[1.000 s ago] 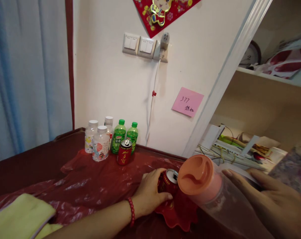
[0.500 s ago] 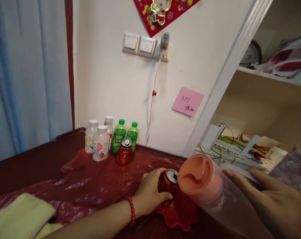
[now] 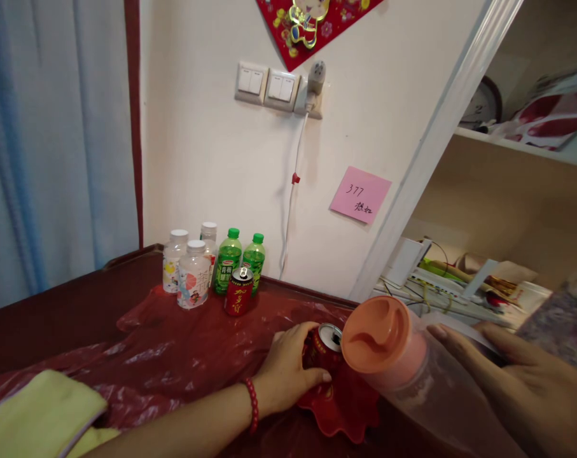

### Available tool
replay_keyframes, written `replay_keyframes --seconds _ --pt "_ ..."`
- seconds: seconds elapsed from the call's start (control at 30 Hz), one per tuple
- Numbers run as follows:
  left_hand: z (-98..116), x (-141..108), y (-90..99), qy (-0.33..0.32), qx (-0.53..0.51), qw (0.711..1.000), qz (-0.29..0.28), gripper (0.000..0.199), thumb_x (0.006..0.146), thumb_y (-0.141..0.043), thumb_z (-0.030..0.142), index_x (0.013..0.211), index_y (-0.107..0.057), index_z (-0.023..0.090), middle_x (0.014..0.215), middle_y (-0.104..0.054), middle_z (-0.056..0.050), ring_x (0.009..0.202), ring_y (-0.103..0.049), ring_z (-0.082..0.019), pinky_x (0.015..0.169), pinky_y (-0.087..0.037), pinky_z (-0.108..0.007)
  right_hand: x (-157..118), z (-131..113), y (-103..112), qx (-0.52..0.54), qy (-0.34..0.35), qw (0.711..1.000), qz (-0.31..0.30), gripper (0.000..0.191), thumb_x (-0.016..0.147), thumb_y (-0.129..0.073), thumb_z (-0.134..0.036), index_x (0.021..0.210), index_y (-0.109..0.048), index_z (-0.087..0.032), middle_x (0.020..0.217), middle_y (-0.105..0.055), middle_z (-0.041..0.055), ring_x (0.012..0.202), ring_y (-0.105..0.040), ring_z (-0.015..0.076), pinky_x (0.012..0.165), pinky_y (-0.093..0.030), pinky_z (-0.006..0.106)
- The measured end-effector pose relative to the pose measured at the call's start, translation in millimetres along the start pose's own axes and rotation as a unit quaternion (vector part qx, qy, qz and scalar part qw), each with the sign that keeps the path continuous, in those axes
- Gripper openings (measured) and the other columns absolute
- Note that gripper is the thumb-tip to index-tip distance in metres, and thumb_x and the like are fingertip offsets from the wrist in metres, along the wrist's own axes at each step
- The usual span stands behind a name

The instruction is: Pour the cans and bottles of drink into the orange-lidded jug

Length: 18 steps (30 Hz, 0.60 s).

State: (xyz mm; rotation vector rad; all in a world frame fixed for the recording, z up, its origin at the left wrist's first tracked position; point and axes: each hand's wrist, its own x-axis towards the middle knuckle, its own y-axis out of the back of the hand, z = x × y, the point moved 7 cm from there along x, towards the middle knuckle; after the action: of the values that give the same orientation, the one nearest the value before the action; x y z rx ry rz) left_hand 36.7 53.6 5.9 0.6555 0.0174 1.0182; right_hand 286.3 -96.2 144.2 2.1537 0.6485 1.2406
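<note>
My left hand (image 3: 291, 369), with a red bead bracelet at the wrist, is wrapped round a red drink can (image 3: 322, 350) whose top is open. The can stands over a red dish with a wavy rim (image 3: 338, 413); its base is hidden by my hand. My right hand (image 3: 521, 381) grips the handle of a clear plastic pitcher (image 3: 441, 388) with an orange lid (image 3: 376, 334). The pitcher is tilted to the left, its lid close beside the can's top. I cannot make out any liquid flowing between them.
Clear bottles with white caps (image 3: 193, 277), two green bottles (image 3: 228, 264) and another red can (image 3: 239, 292) stand at the back on red plastic sheeting (image 3: 197, 356). A yellow cloth (image 3: 40, 413) lies at the lower left. Shelves with a white router (image 3: 405, 264) are at right.
</note>
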Motion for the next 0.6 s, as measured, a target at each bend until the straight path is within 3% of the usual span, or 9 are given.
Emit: replay_keyframes --seconds 0.13,0.4,0.6 --pt "0.2 0.3 0.2 0.002 0.002 1.0 -0.001 0.074 0.066 -0.085 0.025 0.134 -0.056 0.027 0.137 -0.064 -0.003 0.123 -0.055 -0.03 0.107 -0.038 -0.043 0.6 5.4 -4.8 0.005 -0.034 0.999 -0.042 0.063 0.072 -0.062 -0.083 0.092 -0.079 -0.025 0.074 -0.073 0.001 0.052 -0.063 0.0205 0.043 -0.051 0.026" --pt "-0.2 0.2 0.6 0.001 0.005 1.0 0.001 0.072 0.066 -0.084 0.026 0.133 -0.056 0.027 0.136 -0.064 -0.004 0.122 -0.056 -0.031 0.107 -0.039 -0.044 -3.6 2.8 -2.7 0.018 -0.042 0.999 -0.03 0.052 0.073 -0.067 -0.077 0.089 -0.078 -0.029 0.076 -0.074 0.0002 0.056 -0.065 0.0221 0.044 -0.051 0.026" --pt "-1.3 0.2 -0.9 -0.012 0.003 1.0 0.002 0.073 0.066 -0.086 0.026 0.133 -0.056 0.028 0.135 -0.065 -0.003 0.121 -0.058 -0.031 0.106 -0.04 -0.044 2.3 -1.4 2.1 0.015 -0.056 0.998 -0.029 0.046 0.069 -0.068 -0.074 0.076 -0.078 -0.029 0.073 -0.073 0.0011 0.06 -0.068 0.0254 0.043 -0.052 0.028"
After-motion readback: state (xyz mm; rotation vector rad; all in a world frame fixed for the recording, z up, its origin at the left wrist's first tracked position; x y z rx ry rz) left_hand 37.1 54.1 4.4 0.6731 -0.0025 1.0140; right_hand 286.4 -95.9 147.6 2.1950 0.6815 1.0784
